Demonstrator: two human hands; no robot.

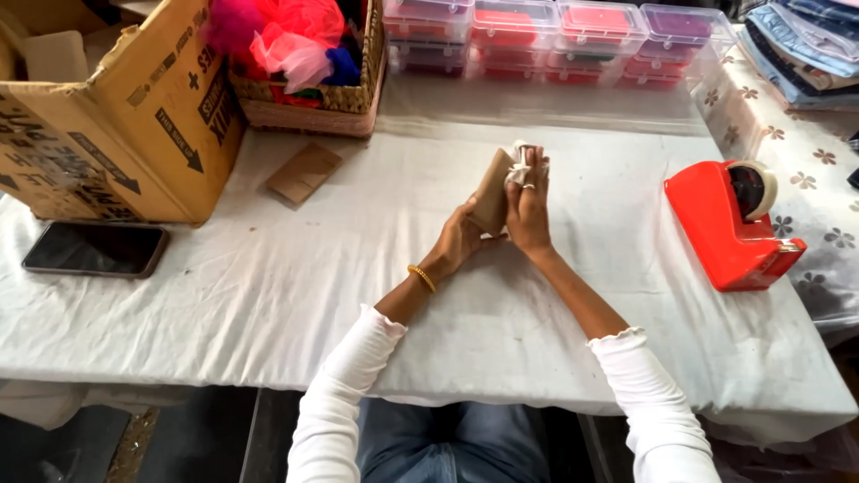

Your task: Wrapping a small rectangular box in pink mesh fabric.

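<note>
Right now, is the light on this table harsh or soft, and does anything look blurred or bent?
In the head view the light is soft and even, with only faint shadows on the white tablecloth. The clear lidded boxes catch mild glare. The left hand and right hand, both on the small brown paper packet, look slightly soft. The table's edges bow at the frame's sides, a wide-lens effect.

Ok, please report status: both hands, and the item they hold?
Left hand and right hand both grip small brown paper bag. White tissue at its top. Nothing obstructs.
</note>
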